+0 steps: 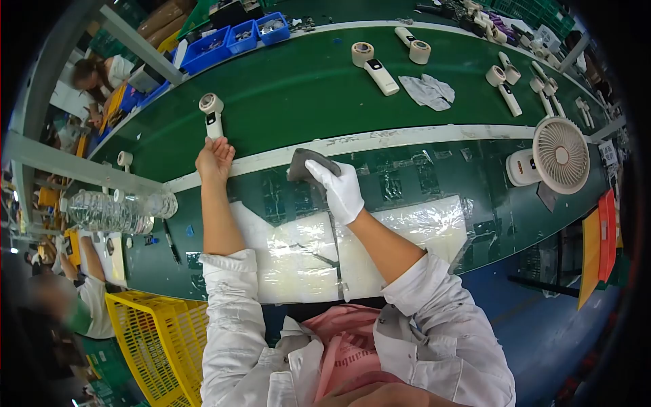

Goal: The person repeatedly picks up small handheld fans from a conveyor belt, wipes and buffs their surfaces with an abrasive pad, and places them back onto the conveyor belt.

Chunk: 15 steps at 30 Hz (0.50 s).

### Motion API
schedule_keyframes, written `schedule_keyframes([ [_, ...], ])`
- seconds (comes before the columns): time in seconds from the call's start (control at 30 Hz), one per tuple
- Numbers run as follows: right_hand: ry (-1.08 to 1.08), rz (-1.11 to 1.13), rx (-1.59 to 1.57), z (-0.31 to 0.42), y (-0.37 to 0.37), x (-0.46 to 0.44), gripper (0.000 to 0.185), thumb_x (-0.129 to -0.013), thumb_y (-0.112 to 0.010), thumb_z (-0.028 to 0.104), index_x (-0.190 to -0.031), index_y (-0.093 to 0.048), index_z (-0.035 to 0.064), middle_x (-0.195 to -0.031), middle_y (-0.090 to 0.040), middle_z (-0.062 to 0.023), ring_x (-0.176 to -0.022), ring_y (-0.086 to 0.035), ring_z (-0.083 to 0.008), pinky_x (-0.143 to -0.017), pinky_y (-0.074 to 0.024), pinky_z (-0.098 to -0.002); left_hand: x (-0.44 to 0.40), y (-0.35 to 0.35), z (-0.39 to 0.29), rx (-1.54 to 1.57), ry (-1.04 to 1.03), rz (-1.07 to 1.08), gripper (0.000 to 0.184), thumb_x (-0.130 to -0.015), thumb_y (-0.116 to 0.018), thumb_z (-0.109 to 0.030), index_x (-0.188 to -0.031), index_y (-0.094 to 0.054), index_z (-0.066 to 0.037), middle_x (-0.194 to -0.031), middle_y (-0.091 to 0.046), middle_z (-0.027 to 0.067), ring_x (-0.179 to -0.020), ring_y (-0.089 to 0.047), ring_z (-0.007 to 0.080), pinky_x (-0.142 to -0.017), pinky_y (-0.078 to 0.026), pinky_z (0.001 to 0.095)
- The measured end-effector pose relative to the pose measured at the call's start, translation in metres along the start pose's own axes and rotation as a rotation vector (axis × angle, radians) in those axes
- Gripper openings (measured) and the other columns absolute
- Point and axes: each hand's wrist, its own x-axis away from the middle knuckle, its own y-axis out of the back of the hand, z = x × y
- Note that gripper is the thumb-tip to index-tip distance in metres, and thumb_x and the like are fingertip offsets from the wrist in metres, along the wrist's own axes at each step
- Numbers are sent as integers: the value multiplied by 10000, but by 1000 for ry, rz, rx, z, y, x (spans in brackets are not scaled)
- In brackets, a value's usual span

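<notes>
The left hand (215, 159) hides the handheld fan's (213, 119) handle end, grip unclear; the gloved right hand (341, 192) pinches grey cloth (298, 165); green belt (291, 88) surrounds the fan.

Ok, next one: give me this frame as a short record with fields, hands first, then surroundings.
Left hand: bare, holding a white handheld fan by its lower end
Right hand: white-gloved, holding a grey cloth
Under the arms: glossy white sheets on the green bench
Beyond the bench: green belt with more handheld fans and a crumpled pale cloth
Bench, right side: larger fan, round grille
Bench, left side: dark pen
</notes>
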Motion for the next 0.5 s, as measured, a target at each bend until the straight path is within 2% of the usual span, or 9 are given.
schedule_keyframes([
  [0.07,19,-2,-174,-4,0,-5,329,-979,-690,198,-1153,-696,-82,-971,-699,-32,-846,-626,-82,-769,-524,-254,13,-12,5,-108,-46,-4,297,-1049,-548,-249,-1023,-646,31,-856,-677,101,-705,-644,208,-640,-566,346],
  [0.17,11,-56,-286,-11,6,-15,316,-961,-684,187,-1147,-698,-67,-998,-715,-68,-889,-649,-113,-781,-527,-262,33,-38,20,-314,-177,51,209,-993,-580,-181,-1051,-681,-6,-846,-669,65,-697,-629,173,-623,-549,329],
  [0.3,52,-183,-527,-8,21,-27,308,-952,-666,138,-1186,-660,-62,-1060,-702,-118,-950,-684,-190,-858,-556,-324,57,-138,63,-758,-215,324,263,-959,-673,-260,-1077,-703,-27,-889,-691,52,-699,-621,130,-610,-529,308],
  [0.37,108,-225,-693,-17,37,-39,312,-946,-683,136,-1180,-658,-70,-1056,-703,-122,-936,-684,-194,-854,-553,-322,59,-199,94,-881,-272,416,334,-927,-706,-326,-1006,-717,-1,-877,-711,91,-677,-634,197,-634,-536,367],
  [0.43,150,-315,-693,-11,50,-44,313,-946,-680,149,-1179,-652,-58,-1081,-696,-125,-963,-679,-216,-870,-549,-350,27,-250,128,-1136,-366,504,519,-879,-745,-465,-1007,-712,36,-884,-679,85,-728,-626,176,-599,-487,325],
  [0.5,182,-421,-733,-5,62,-50,309,-947,-680,152,-1176,-654,-54,-1096,-693,-120,-975,-675,-223,-876,-547,-363,32,-301,157,-1232,-289,371,671,-833,-747,-534,-1058,-713,98,-1152,-706,281,-1049,-684,437,-922,-511,450],
])
